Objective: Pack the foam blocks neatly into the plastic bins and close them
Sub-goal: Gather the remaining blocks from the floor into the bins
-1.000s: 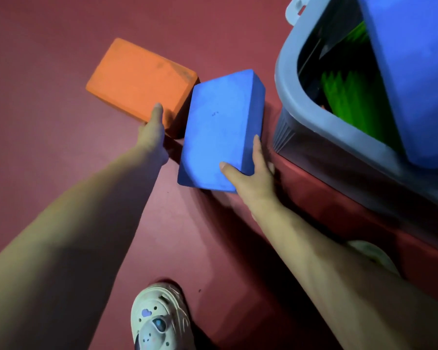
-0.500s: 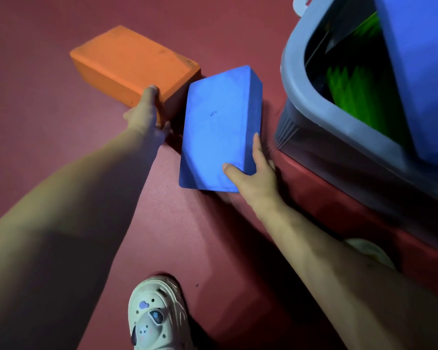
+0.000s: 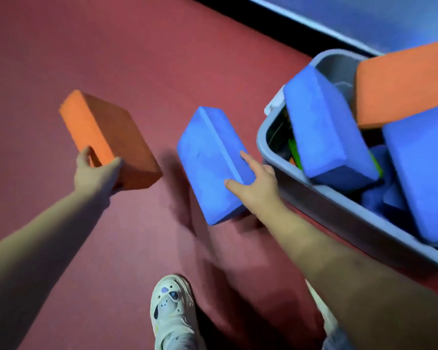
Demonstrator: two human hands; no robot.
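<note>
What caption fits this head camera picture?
Left hand holds an orange block, right hand a blue block, beside a bin.

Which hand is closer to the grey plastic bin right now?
Right. The right hand, gripping a blue foam block, is beside the grey plastic bin; the left hand, gripping an orange foam block, is farther left.

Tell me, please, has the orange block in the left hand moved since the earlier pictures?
Yes. The orange block, held by the left hand, has parted leftward from the blue block.

Dim, warm light; soft shadows on the red floor (image 3: 162, 59); motion blur; wide-angle stretch at edges.
</note>
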